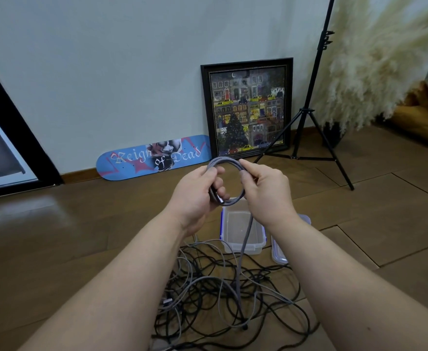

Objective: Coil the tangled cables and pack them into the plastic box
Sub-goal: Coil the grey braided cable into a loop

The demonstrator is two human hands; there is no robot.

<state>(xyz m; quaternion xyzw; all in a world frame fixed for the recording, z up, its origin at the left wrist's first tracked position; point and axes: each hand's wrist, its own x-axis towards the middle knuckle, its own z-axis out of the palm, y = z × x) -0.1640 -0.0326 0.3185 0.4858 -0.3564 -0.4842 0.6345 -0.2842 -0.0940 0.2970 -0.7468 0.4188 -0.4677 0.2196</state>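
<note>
A grey braided cable (pixel 226 162) forms a round loop held up in front of me. My left hand (pixel 197 193) grips the loop's left side, fingers curled round the strands. My right hand (pixel 266 190) pinches the loop's right side between thumb and fingers. The cable's free end hangs straight down past the clear plastic box (pixel 258 243) with blue clips, which stands open on the floor. A tangle of black and grey cables (pixel 215 292) lies on the floor in front of the box, between my forearms.
The box's clear lid (pixel 279 257) lies just right of the box. A blue skateboard deck (pixel 154 157) and a framed picture (pixel 247 107) lean on the wall. A black tripod stand (pixel 306 115) and pampas grass (pixel 375 62) stand at the right. Wooden floor lies all around.
</note>
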